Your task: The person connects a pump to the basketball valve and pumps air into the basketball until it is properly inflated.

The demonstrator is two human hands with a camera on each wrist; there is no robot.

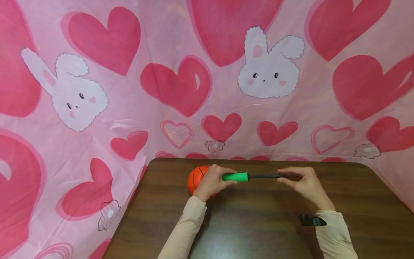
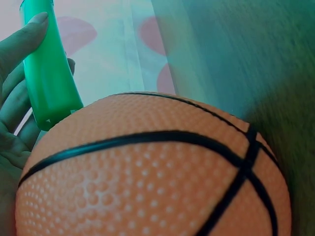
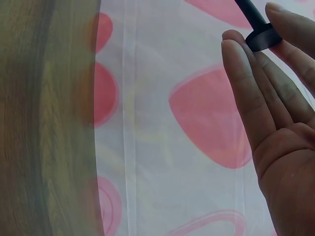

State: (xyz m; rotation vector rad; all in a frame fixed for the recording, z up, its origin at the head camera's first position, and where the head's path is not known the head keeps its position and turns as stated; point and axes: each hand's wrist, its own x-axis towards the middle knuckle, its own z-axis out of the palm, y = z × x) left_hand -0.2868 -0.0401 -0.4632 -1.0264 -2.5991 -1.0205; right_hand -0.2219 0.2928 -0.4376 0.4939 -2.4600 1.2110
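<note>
Ball [image 2: 147,182] — left hand [image 1: 211,182], right hand [image 1: 307,184] hold pump [image 1: 239,177].

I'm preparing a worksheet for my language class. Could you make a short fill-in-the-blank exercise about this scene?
1. The left hand grips the hand pump by its barrel, which is coloured ____.
2. The right hand pinches the end of the slim rod, whose colour is ____.
3. Of the two hands, the one nearer the basketball is the ____ hand.
4. In the head view, the number of white rabbit faces on the pink backdrop is ____.

Missing words: green; black; left; two.
</note>
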